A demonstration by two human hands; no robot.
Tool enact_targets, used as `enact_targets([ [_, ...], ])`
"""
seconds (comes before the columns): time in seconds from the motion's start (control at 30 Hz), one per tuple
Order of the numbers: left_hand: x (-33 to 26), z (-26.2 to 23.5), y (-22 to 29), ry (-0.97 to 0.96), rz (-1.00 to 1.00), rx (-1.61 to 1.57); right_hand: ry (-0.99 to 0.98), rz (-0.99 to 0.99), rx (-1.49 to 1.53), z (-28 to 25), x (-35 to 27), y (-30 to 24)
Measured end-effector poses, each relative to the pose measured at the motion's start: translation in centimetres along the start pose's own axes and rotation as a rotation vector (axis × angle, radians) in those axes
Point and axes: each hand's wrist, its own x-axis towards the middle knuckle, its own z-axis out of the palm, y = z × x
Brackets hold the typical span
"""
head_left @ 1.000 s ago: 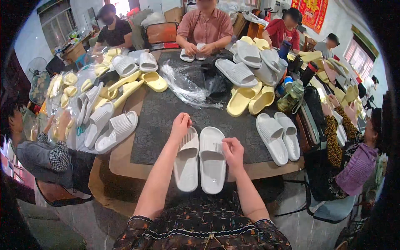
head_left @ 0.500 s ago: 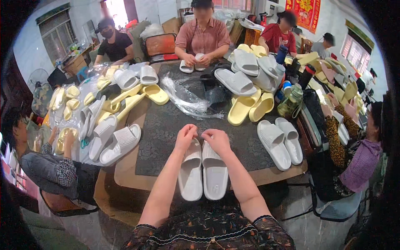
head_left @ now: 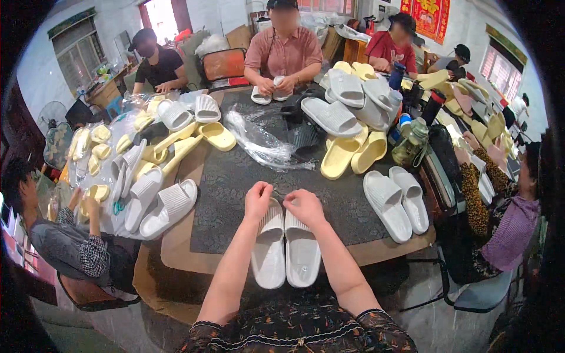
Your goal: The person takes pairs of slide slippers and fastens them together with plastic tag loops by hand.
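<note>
A pair of light grey slide slippers, the left slipper (head_left: pixel 268 265) and the right slipper (head_left: pixel 302 265), lies side by side at the table's near edge, heels toward me. My left hand (head_left: pixel 257 201) is over the toe end of the left one, thumb and fingers pinched together. Over the toe of the other, my right hand (head_left: pixel 304 207) is pinched in the same way, its fingertips close to the left hand's. Whatever the fingertips hold is too small to make out. Ribbed straps cross both slippers, partly covered by my hands.
Beyond my hands lies a bundle of clear plastic strips (head_left: pixel 259 144) on the dark table mat (head_left: pixel 235 176). Another grey pair (head_left: pixel 388 203) stands at right. Grey and yellow slippers are piled left and right, near a glass jar (head_left: pixel 410 144). Several people sit around the table.
My two hands and the slipper pair have come slightly nearer to me. Both hands stay pinched, with a small gap between them.
</note>
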Motion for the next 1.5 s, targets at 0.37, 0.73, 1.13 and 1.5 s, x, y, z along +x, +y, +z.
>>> enact_targets([
  [0.37, -0.3, 0.0, 0.7, -0.043, 0.023, -0.271, -0.001, -0.003, 0.082, 0.1, -1.2, 0.2],
  [0.73, -1.2, -0.1, 2.5, -0.300, -0.043, -0.062, 0.208, -0.104, 0.339, 0.2, -1.1, 0.7],
  [1.13, -1.2, 0.0, 2.8, -0.356, 0.028, -0.108, 0.202, -0.077, 0.421, 0.2, -1.1, 0.9],
  [1.5, -1.0, 0.3, 2.5, -0.389, -0.037, -0.181, 0.228, -0.080, 0.446, 0.6, -0.9, 1.6],
])
